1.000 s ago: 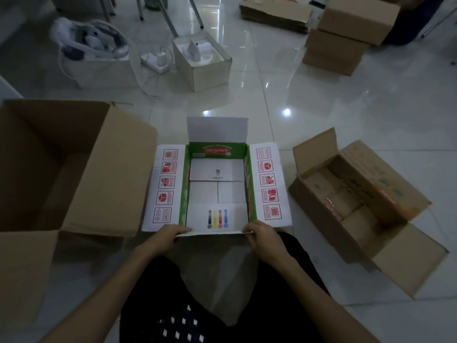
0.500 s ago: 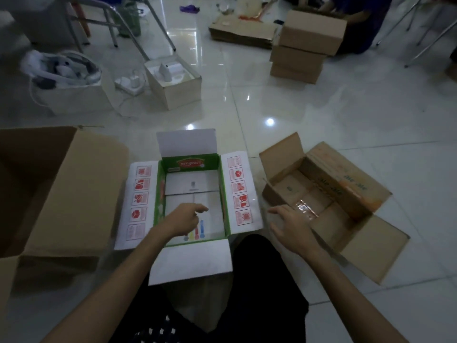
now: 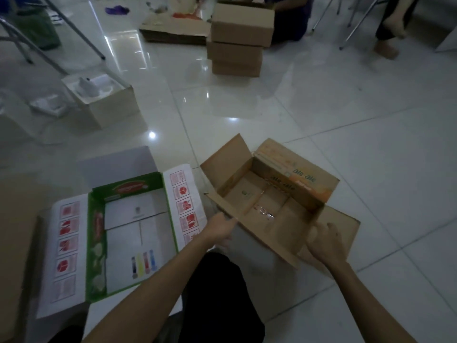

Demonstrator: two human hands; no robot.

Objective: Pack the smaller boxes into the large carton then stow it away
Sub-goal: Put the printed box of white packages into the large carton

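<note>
A: We log both hands on the brown box (image 3: 267, 209), which sits on the floor (image 3: 371, 144) just right of the green-and-white box (image 3: 138, 233).

B: Grip? We see the left hand (image 3: 218, 230) pinching the near-left flap edge, and the right hand (image 3: 324, 243) curled over the near-right flap.

A: Agreed. The brown box stands open, all flaps out. Left of the green-and-white box, we note only an edge of the large carton (image 3: 17, 243).
</note>
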